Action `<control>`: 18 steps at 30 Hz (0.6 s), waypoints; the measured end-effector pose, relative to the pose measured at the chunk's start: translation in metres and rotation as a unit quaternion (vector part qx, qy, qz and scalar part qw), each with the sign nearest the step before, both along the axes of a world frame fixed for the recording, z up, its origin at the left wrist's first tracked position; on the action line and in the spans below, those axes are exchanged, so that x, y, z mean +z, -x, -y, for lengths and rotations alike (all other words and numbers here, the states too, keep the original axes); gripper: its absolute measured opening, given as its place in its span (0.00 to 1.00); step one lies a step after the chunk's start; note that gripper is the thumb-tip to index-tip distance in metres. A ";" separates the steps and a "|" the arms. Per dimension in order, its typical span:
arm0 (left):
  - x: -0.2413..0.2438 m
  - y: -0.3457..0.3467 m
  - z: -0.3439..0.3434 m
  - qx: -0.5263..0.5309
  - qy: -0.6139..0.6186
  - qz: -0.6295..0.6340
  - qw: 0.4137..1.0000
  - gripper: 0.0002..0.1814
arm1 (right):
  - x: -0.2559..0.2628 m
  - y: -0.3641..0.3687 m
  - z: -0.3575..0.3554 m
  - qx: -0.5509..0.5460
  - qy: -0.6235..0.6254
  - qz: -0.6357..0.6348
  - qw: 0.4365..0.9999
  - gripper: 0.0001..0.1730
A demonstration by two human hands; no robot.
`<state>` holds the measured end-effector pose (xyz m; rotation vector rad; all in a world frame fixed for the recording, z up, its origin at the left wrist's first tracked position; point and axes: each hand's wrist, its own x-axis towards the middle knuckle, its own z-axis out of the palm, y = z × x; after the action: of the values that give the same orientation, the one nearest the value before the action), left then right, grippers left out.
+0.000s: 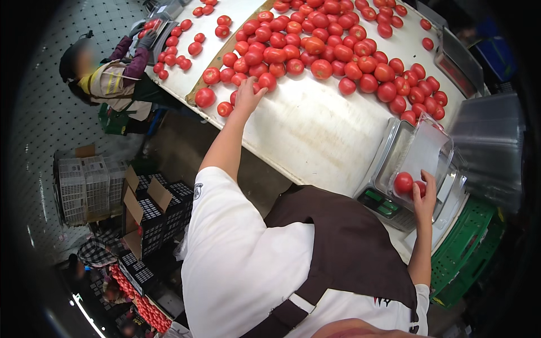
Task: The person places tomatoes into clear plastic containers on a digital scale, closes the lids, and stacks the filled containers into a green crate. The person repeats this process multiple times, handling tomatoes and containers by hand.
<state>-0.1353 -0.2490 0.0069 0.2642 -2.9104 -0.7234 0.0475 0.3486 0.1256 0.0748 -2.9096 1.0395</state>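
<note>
My left hand (248,98) reaches to the near left of a large heap of red tomatoes (321,46), its fingertips on a tomato; whether it grips one I cannot tell. On the right, my right hand (424,196) has its fingers around a tomato (418,189) in a clear plastic tray (422,148). Another tomato (403,183) lies beside it in the tray. Under the tray is a digital scale with a metal pan and a green-lit display (381,203). The heap spreads over a white table (312,122).
A wooden strip (219,57) divides the table. Stacked clear trays (486,148) stand right of the scale, above green plastic crates (463,253). A co-worker in gloves (122,80) handles a tomato tray at the far left. Black crates and open cartons (146,207) stand behind the left arm.
</note>
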 end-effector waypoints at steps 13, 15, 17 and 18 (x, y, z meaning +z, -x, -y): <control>-0.055 0.015 -0.022 0.061 -0.216 0.142 0.964 0.37 | 0.005 -0.022 0.007 -0.097 0.080 -0.022 0.992 0.17; -0.063 -0.001 -0.014 0.049 -0.251 0.216 0.942 0.34 | 0.007 -0.024 0.008 -0.105 0.073 -0.026 0.991 0.17; -0.069 -0.023 -0.015 0.009 -0.216 0.212 0.953 0.32 | 0.006 -0.026 0.008 -0.107 0.084 -0.027 0.990 0.16; -0.072 -0.036 -0.023 -0.026 -0.162 0.172 0.971 0.31 | 0.006 -0.026 0.008 -0.106 0.088 -0.027 0.990 0.16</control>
<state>-0.0991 -0.2264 -0.0654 0.3803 -3.1123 -1.2836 0.0739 0.3405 0.1319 -0.2062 -2.6905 1.2277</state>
